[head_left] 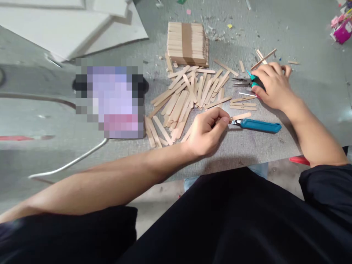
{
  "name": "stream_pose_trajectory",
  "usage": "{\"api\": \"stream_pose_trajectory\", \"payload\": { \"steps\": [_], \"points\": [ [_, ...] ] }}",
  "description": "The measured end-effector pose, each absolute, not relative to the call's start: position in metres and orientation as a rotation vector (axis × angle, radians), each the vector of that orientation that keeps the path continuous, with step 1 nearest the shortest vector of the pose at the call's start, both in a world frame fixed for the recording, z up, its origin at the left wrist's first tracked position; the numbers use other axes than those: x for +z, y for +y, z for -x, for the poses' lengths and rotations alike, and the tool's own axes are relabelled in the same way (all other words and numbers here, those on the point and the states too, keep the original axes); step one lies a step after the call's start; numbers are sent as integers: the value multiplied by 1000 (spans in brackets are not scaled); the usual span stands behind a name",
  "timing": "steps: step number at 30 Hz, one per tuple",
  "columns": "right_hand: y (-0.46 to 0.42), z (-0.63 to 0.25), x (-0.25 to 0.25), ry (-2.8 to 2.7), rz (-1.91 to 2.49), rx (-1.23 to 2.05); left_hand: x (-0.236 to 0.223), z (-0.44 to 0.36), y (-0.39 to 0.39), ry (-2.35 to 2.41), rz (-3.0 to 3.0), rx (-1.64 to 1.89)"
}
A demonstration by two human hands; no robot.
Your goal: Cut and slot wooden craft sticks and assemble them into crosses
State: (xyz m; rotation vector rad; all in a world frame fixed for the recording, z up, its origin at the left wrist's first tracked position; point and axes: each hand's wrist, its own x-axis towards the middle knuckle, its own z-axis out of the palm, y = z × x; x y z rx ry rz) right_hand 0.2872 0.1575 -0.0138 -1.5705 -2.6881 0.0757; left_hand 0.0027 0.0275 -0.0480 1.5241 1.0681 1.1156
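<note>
My left hand (210, 130) is closed in a pinch at the front of the table, with a wooden craft stick (243, 116) running right from its fingertips. Just under that stick lies a blue utility knife (260, 125), its blade end close to my fingertips. Over to the right, my right hand (275, 86) has its thumb and index finger around the teal handles of needle-nose pliers (243, 81), whose jaws point left. Between the hands lie a few short sticks (243, 107) with dark marks and a thin white strip (247, 94).
Loose craft sticks (189, 90) are heaped left of the pliers. Behind them stands a banded bundle of sticks (187, 42). A blurred-out device (114, 99) with a white cable (68, 161) sits at left. White boards (68, 29) lie at the back left, and scraps are scattered beyond.
</note>
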Motion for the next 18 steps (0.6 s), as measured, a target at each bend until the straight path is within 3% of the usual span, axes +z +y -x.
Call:
{"api": "stream_pose_trajectory", "payload": {
  "steps": [18],
  "points": [
    [169,-303,-17,-2562,1611,38,-42,-2,35,851,-1348,1071]
  ]
}}
